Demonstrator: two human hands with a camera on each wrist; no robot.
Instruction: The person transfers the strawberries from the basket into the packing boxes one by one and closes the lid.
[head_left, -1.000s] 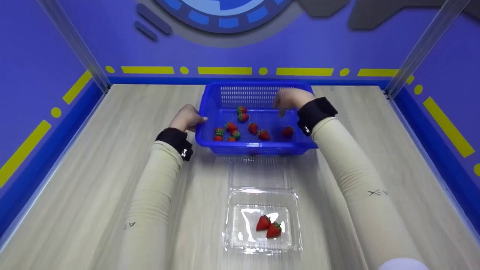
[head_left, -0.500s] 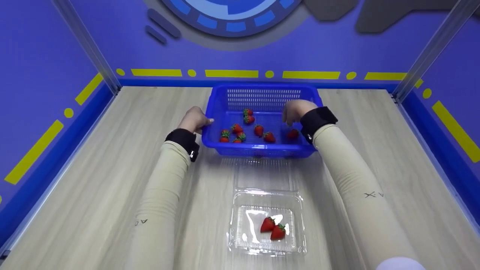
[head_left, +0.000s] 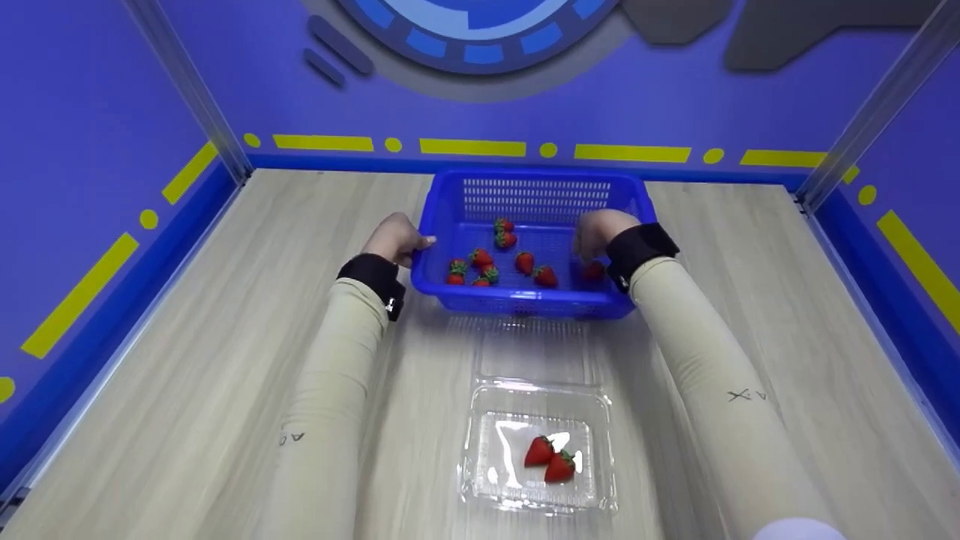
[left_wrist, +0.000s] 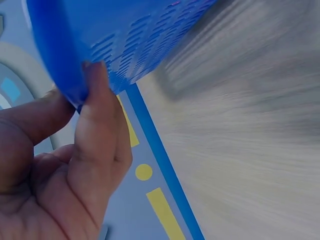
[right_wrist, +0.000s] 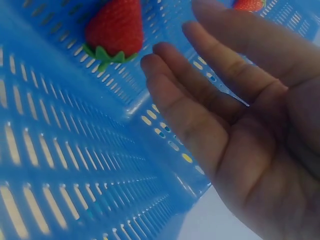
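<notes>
My left hand (head_left: 395,238) pinches the left rim of a blue plastic basket (head_left: 525,295), thumb on one side and fingers beneath, as the left wrist view shows at the basket's rim (left_wrist: 60,60). Inside the basket's right end, my right hand (head_left: 602,231) reaches down with fingers spread and nothing between them. Close to its fingertips lies a strawberry (right_wrist: 116,30), partly covered by the hand in the head view. Several more strawberries (head_left: 524,262) lie in the middle and left of the basket.
In front of the basket, a clear plastic clamshell box (head_left: 480,480) lies with its lid folded back towards the basket. Two strawberries (head_left: 559,466) rest in it. Blue panels (head_left: 420,112) border the wooden table (head_left: 225,337).
My right hand has lowered deeper into the basket, towards the strawberry at the right end. My left hand keeps its hold on the rim. The head view has shifted slightly.
</notes>
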